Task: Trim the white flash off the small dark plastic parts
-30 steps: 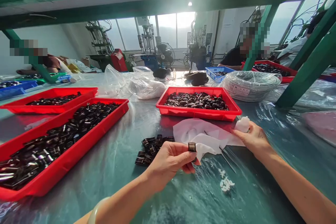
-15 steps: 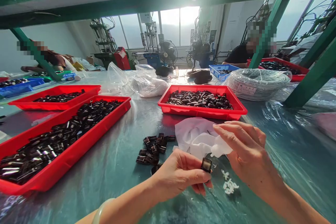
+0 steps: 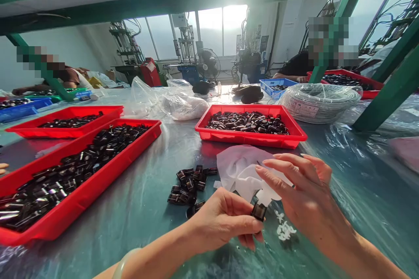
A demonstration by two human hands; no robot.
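My left hand [image 3: 225, 218] pinches a small black rectangular part [image 3: 259, 212] between thumb and fingers, its shiny face turned up. Close on the right is my right hand [image 3: 304, 187], with its upper fingers stretched out and its thumb hidden. Under its index finger a thin white piece [image 3: 263, 197] reaches the top of the black part; the grip on it is partly hidden. A crumpled white cloth [image 3: 234, 168] lies behind both hands. Left of it sits a small pile of black parts [image 3: 190, 183]. White scraps [image 3: 285, 231] lie below my right hand.
Red trays of black parts stand ahead [image 3: 252, 139] and along the left [image 3: 98, 196]. A wrapped coil of cable [image 3: 322, 102] lies at the back right. Green posts [image 3: 373, 104] hold a beam overhead. Two people sit across the table, and fingertips [image 3: 3, 168] show at the left edge.
The white piece under my right hand has shifted left and down to the black part. My right index finger has moved left. The black part is slightly lower.
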